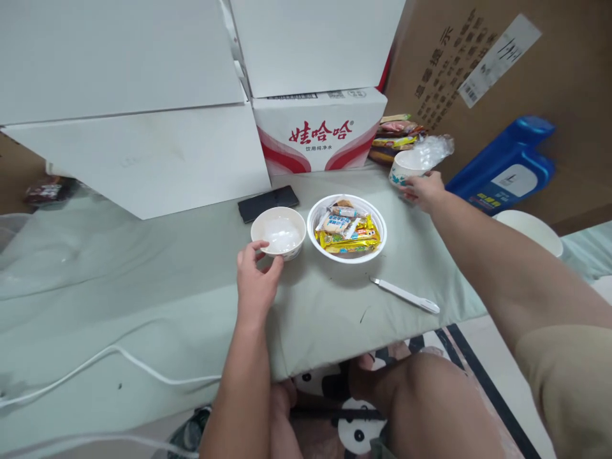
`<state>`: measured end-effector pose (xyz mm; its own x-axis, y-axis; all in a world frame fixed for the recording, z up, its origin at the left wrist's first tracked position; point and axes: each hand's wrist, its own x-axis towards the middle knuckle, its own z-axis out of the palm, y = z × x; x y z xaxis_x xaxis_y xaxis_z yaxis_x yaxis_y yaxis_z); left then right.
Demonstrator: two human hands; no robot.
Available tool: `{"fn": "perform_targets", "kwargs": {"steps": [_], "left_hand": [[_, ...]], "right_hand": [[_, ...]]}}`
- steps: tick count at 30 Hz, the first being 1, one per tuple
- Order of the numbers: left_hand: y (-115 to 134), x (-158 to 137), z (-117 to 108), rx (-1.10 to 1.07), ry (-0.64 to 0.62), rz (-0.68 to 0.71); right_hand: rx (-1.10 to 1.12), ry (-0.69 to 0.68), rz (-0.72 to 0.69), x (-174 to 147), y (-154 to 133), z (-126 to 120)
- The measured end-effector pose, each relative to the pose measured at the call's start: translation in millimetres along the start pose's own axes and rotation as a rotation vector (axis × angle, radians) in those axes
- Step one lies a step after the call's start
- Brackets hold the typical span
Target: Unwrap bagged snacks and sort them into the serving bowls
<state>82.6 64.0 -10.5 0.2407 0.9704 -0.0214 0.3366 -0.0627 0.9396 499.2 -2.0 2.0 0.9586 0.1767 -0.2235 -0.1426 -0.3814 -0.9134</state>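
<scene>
My left hand (259, 271) grips the near rim of a white paper bowl (270, 238), fingertip over the edge and thumb on the outer wall. The bowl stands upright and something whitish, hard to make out, lies in its bottom. With my right arm stretched to the far right, my right hand (424, 189) is closed on a patterned paper bowl (406, 167); clear crinkled plastic (434, 152) trails from it. Between my hands sits a round white bowl (347, 258) of wrapped snacks (347, 233). A white slim knife-like tool (406, 295) lies nearer to me.
Behind the bowls lies a black phone (268, 203). White cartons (319, 132) wall off the back, with snack packets (394, 135) beside them. At right are a blue bottle (504, 167), a white round container (530, 231) and a large brown box (459, 57). A white cable (129, 358) crosses the left.
</scene>
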Motion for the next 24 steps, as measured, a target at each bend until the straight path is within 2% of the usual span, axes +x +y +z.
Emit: {"fn": "perform_targets", "kwargs": {"steps": [4,9,12,15,17,20,24], "left_hand": [[2.8,-2.2,1.3,-0.021,-0.019,0.001],[0.6,-5.0,-1.9,-0.063,-0.046,-0.005],[-0.4,-8.6,-5.4,-0.108,0.024,-0.005],[-0.4,-12.7,-12.2,-0.249,0.154,-0.015],[-0.3,-14.2,-20.2,-0.436,0.243,-0.015],[-0.3,-15.1,-38.6,-0.694,0.306,-0.060],[-1.4,-14.5,-71.4,-0.994,0.391,-0.258]], "right_hand": [[-0.027,0.006,-0.051,-41.3,11.6,-6.9],[-0.030,-0.206,-0.208,-114.1,35.9,-30.4],[0.040,-0.166,-0.422,-155.8,39.0,-43.6],[0.043,-0.160,-0.660,-196.6,29.2,-44.4],[0.022,-0.221,-0.750,-224.6,16.8,-34.8],[-0.031,-0.419,-0.830,-268.3,-5.2,-5.8],[-0.097,-0.713,-0.965,-325.7,-29.9,49.2]]}}
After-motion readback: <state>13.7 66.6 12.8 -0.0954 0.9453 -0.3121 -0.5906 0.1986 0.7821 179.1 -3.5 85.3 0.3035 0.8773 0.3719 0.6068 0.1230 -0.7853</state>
